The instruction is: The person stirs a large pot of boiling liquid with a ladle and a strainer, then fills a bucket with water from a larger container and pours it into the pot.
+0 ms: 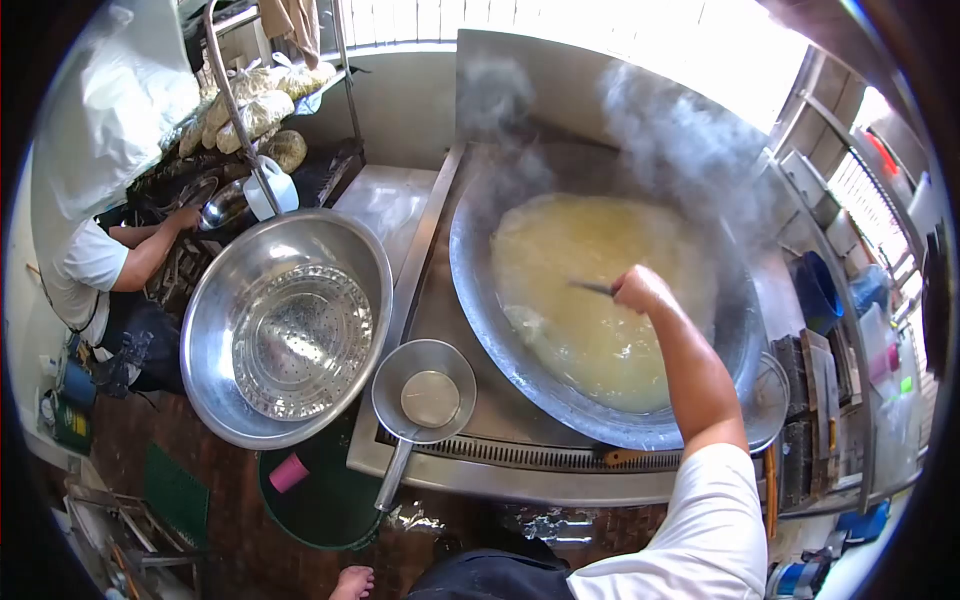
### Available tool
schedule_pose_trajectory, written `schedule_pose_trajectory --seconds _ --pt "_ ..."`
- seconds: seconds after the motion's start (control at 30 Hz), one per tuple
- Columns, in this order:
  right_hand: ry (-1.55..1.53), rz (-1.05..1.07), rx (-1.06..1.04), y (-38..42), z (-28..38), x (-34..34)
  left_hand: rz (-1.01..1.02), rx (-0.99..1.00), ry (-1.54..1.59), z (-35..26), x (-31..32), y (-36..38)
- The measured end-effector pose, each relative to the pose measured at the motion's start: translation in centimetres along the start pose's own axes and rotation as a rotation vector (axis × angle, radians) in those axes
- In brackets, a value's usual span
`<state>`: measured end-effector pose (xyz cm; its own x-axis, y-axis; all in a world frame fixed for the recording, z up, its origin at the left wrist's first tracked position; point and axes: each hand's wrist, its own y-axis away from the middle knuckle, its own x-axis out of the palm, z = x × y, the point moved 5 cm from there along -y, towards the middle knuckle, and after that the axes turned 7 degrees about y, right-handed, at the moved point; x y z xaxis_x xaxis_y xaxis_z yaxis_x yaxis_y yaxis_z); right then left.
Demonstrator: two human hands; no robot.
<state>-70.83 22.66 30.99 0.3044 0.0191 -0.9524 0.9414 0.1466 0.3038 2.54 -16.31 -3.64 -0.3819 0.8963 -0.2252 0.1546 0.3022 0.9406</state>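
My right hand (642, 290) reaches over a very large round wok (478, 310) and is closed around a thin dark-handled utensil (592, 287). The utensil's far end meets the cloudy yellowish liquid (600, 340), so its kind is hidden. Steam rises from the back of the wok. Low at the bottom edge, my left hand (352, 583) hangs away from the stove with its fingers curled and nothing visible in them. A long-handled strainer (430, 385) lies on the stove's front left, near the wok's rim.
Left of the stove, a big metal basin (210, 350) holds a perforated metal piece (300, 345). Below it stands a dark green tub (325, 510) with a pink cup (289, 473). Another person (115, 265) works at the far left. Shelving (850, 330) lines the right side.
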Motion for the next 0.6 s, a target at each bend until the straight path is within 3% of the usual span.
schedule_pose_trajectory --seconds 0.1,0.27,0.37,0.43,0.6 --pt "0.003 -0.071 0.16 -7.2 -1.6 0.8 -0.034 -0.051 -0.041 1.2 1.2 2.0" --pt "0.016 -0.348 0.156 -9.0 -4.4 6.2 -0.008 -0.027 -0.029 0.5 4.0 2.6" --pt "-0.231 -0.245 0.095 -3.0 -6.4 5.5 0.027 -0.003 -0.015 -1.3 4.7 3.0" --pt "-0.53 -0.032 0.156 3.6 -8.5 4.7 0.057 0.052 -0.039 -3.5 5.2 3.3" --pt "-0.993 -0.113 0.195 24.9 -13.3 5.4 0.282 0.179 -0.281 -8.0 7.5 2.2"
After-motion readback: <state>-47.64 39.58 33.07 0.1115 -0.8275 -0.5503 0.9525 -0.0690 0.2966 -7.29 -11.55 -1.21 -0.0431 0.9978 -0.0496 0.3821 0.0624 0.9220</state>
